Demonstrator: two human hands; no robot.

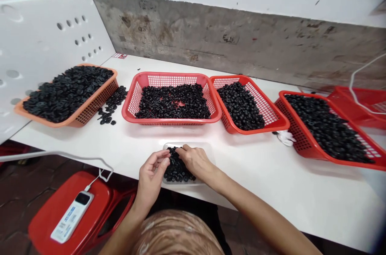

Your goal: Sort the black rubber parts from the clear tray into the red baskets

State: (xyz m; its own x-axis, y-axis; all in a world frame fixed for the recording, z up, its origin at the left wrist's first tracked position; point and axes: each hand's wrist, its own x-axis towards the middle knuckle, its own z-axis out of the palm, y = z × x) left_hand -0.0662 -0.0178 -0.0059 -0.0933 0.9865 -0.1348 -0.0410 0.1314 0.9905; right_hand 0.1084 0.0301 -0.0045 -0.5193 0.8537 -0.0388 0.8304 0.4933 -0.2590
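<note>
A shallow clear plastic tray (208, 152) sits near the table's front edge, part filled with small black rubber-like parts (179, 172), some ring-shaped. At its left side is my left hand (153, 172), fingers curled toward the thumb; anything between the fingertips is too small to make out. My right hand (196, 160) reaches over the tray from the right, its bent fingers closed together at the black parts. The fingertips are partly hidden, and what they grip cannot be seen.
Behind the tray stands a red basket (171, 121) of black rings. Two more red baskets (230, 124) (304, 144) of black parts are to the right. An orange basket (80, 120) and loose black pieces (113, 102) lie left. A power bank (72, 216) rests on a red stool (45, 214).
</note>
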